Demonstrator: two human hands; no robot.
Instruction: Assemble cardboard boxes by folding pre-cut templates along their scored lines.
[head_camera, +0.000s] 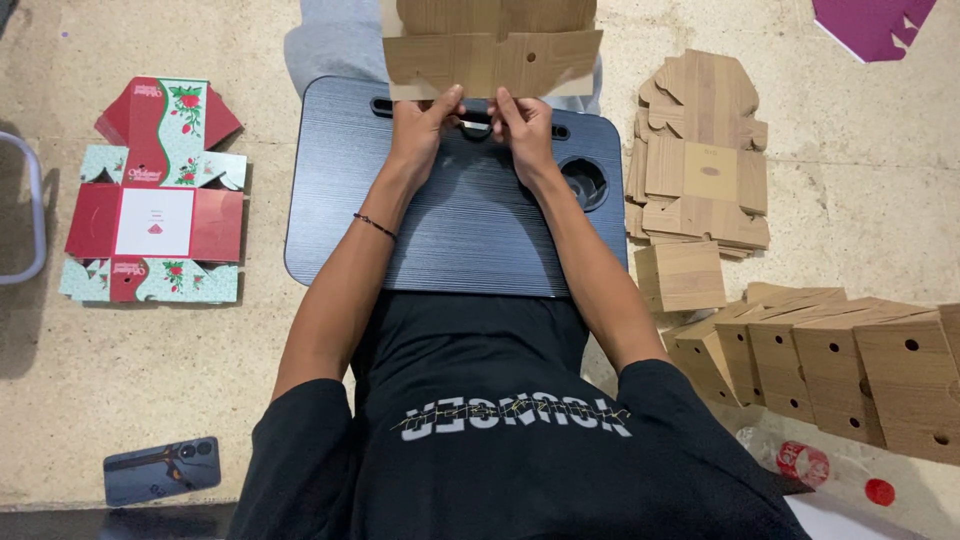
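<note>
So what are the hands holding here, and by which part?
Both the left hand and right hand pinch the near bottom edge of a flat wood-grain cardboard box blank, over the dark lap desk.

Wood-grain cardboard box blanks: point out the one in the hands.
It is the flat wood-grain cardboard blank at the top, above the black lap desk; both hands pinch its lower edge, unlike the untouched stack of blanks.

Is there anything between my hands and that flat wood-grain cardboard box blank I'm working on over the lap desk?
Nothing visible. Left hand and right hand both grip the lower edge of the wood-grain cardboard box blank directly, above the dark blue lap desk.
</note>
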